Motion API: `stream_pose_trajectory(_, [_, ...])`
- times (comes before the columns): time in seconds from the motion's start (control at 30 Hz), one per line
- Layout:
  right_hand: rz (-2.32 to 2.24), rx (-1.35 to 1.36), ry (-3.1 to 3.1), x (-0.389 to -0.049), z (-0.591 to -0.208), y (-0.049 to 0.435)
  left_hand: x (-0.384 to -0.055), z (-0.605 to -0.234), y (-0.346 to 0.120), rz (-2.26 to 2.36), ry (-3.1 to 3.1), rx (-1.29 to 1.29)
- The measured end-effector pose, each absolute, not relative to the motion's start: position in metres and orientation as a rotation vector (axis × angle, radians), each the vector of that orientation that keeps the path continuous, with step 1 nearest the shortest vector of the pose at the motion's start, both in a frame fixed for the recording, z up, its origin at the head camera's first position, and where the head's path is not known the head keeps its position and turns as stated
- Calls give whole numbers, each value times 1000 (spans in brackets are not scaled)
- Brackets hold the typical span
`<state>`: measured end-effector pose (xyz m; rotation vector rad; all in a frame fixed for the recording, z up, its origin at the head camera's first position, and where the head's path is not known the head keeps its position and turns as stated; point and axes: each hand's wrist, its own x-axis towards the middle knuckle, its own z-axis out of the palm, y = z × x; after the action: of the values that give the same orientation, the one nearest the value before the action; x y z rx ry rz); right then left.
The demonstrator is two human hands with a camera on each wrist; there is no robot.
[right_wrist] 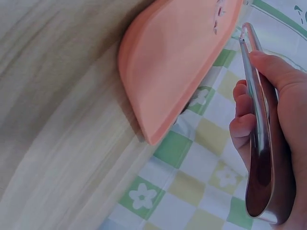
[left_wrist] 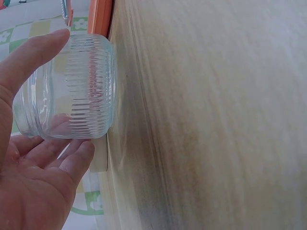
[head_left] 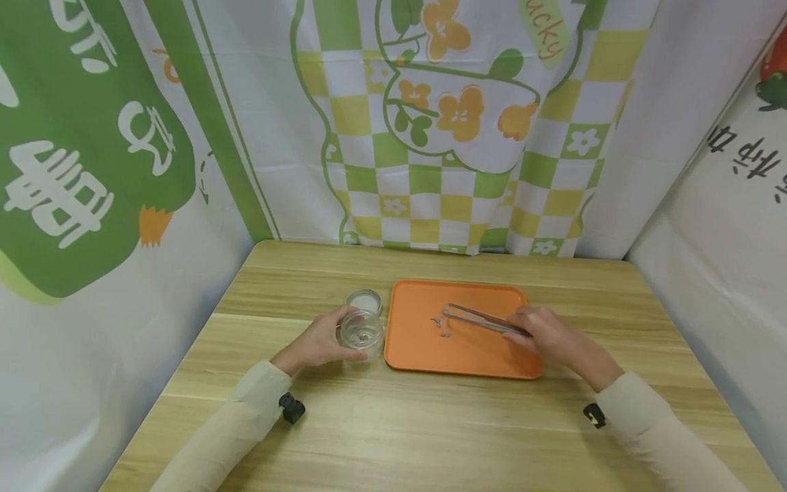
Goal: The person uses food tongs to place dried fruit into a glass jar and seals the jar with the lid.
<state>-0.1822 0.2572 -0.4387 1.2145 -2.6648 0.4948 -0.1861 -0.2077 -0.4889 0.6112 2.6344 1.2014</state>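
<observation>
My left hand [head_left: 322, 342] holds a clear glass jar [head_left: 361, 333], thumb on one side and fingers on the other. In the left wrist view, the ribbed wall of the jar [left_wrist: 88, 91] shows; its base is at the tabletop. My right hand [head_left: 547, 333] grips metal tongs [head_left: 486, 320] above the orange tray [head_left: 479, 359], their tips nearly together. A small clear, pinkish piece [right_wrist: 244, 33] appears between the tips; its kind is too small to tell. A few similar small pieces [head_left: 437, 321] lie on the tray near the tips.
Just behind the jar lies a round lid [head_left: 365, 301] with a pale inside. The wooden table [head_left: 393, 424] carries everything. A patterned cloth [head_left: 430, 205] hangs along its back edge, with printed curtains at both sides.
</observation>
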Motion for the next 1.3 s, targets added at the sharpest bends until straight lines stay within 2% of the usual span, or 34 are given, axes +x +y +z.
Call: stream_pose_trajectory(1.3, [508, 1267, -2811, -185, -416, 204, -187, -488, -207, 1157, 2660, 591])
